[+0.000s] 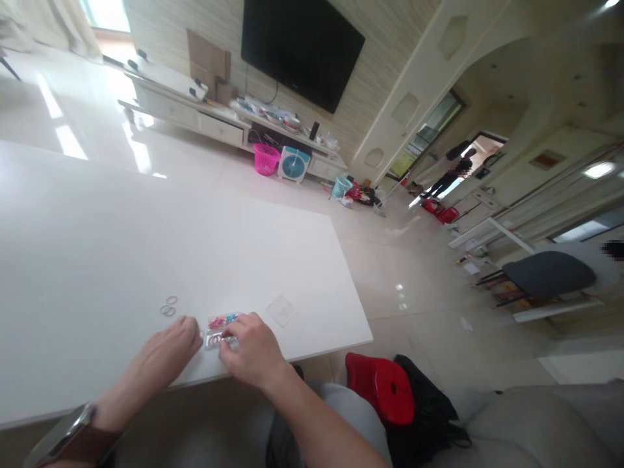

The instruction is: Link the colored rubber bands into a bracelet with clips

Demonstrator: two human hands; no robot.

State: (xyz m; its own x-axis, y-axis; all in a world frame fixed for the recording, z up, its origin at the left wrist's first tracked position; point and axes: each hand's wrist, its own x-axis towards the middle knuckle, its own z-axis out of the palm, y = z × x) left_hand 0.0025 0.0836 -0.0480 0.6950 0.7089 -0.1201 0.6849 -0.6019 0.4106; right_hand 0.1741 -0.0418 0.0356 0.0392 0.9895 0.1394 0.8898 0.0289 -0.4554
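On the white table (121, 260) near its front edge lies a small clear compartment box (209, 346). Its far row holds colourful small pieces (217, 322), and reddish rings (214, 339) show in the near part. My right hand (253, 348) reaches over the box from the right, fingertips pinched together at it; whatever they grip is hidden. Just left of the box my left hand (175, 341) rests with fingers curled closed, a tiny pale bit at the fingertips too small to name. Several thin rings (168, 311) lie beyond the left hand. A clear square lid-like piece (281, 311) lies to the right.
The table's right edge drops to a tiled floor (414, 286). Below that corner stand a red stool (390, 393) and a black bag (433, 409). A low cabinet (180, 110), a pink basket (266, 160) and a fan (294, 164) stand beyond. A person (451, 174) is far off.
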